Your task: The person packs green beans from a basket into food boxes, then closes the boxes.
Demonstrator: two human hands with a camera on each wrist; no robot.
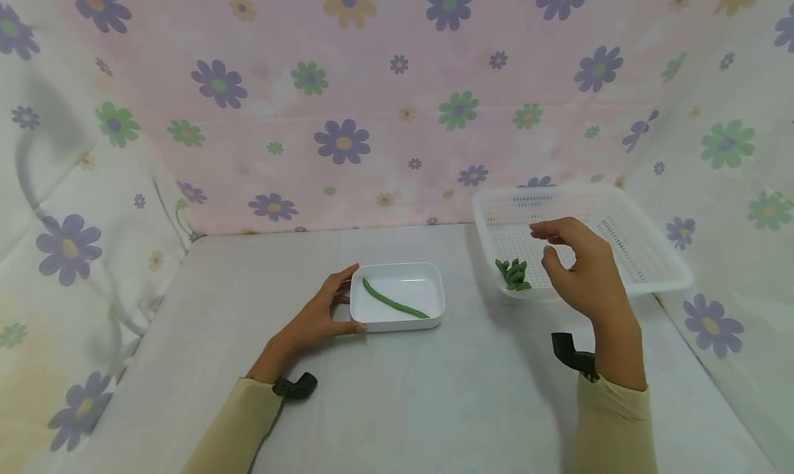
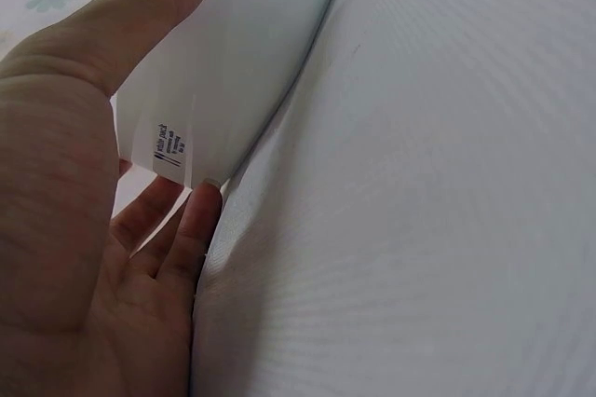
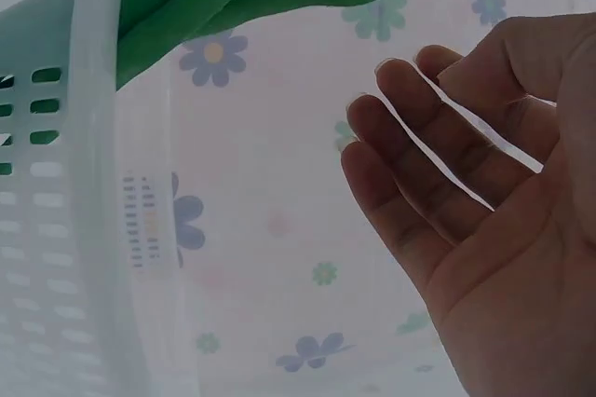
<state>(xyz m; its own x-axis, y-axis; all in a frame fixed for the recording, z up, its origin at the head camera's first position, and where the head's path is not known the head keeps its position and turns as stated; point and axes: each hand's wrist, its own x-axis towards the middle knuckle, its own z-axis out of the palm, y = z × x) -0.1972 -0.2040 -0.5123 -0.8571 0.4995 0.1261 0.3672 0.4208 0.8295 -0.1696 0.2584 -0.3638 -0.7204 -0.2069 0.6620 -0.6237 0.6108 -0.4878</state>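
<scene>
A small white tray (image 1: 406, 291) stands on the table with one long green bean (image 1: 395, 303) lying slantwise in it. My left hand (image 1: 316, 315) holds the tray by its left end, thumb along the near side and fingers round the far corner. In the left wrist view, the thumb (image 2: 121, 29) lies against the tray's wall (image 2: 214, 71), which bears small dark print. My right hand (image 1: 586, 271) hovers over the white basket (image 1: 657, 267), fingers bent loosely and apart, holding nothing. Several green beans (image 1: 513, 274) lean at the basket's near left corner; their tips rise past the rim (image 3: 98, 136).
The perforated basket takes up the right rear of the white-covered table (image 1: 397, 398). Flower-print cloth (image 1: 372, 102) hangs behind the table and along both sides. A black wrist mount (image 1: 571, 353) juts out from the right wrist, and another (image 1: 296, 386) from the left.
</scene>
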